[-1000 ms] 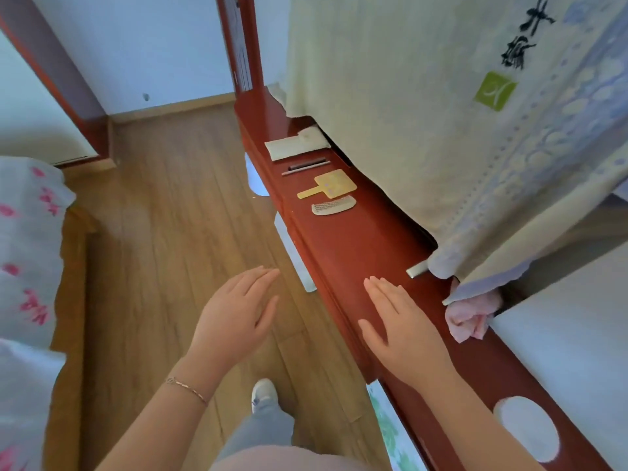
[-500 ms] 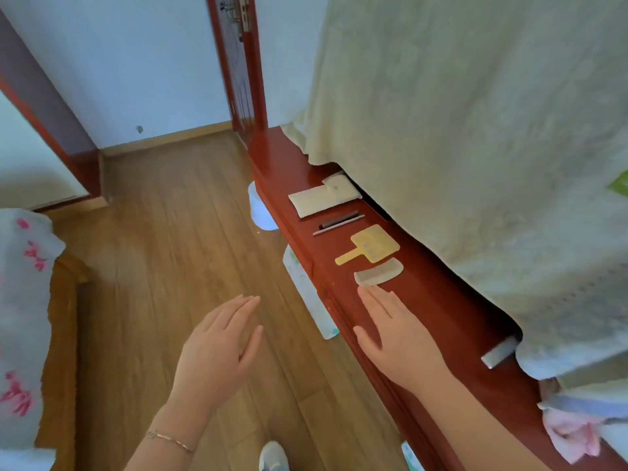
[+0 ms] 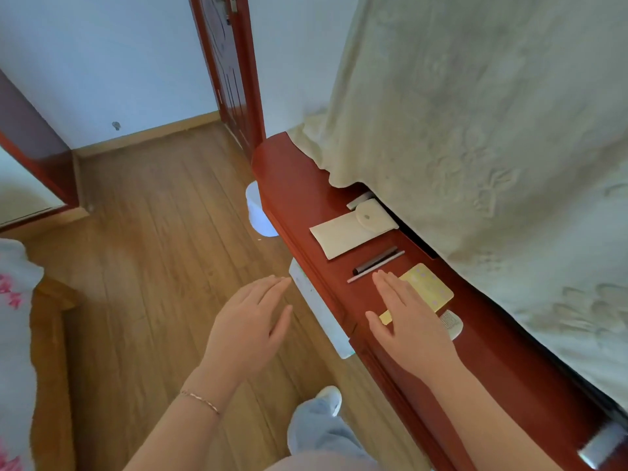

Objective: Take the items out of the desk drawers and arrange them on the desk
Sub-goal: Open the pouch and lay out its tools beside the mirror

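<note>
Desk of glossy red wood runs along the right side of the view, from near a red door down toward the lower right corner. A pale embossed cloth hangs over its back part and hides whatever stands behind it. On the bare front strip several items lie in a row. Farthest away is a cream pouch with a round flap, its far end just under the cloth's edge. Next comes a dark pen with a thin pale stick lying alongside it, the two nearly touching. Nearer is a flat yellow paddle brush, and just beside it a pale comb.

The right hand is flat and spread, palm down, above the desk; it covers most of the brush's handle and part of the comb, with its fingertips close to the stick. Whether it touches anything cannot be told. The left hand is likewise spread wide and empty, hovering over the wooden floor just off the desk's front edge; a thin bracelet sits on its wrist.

Below the desk edge, a white panel sticks out between the two hands; whether it is a drawer cannot be told. A white round bin stands on the floor near the desk's far end.
</note>
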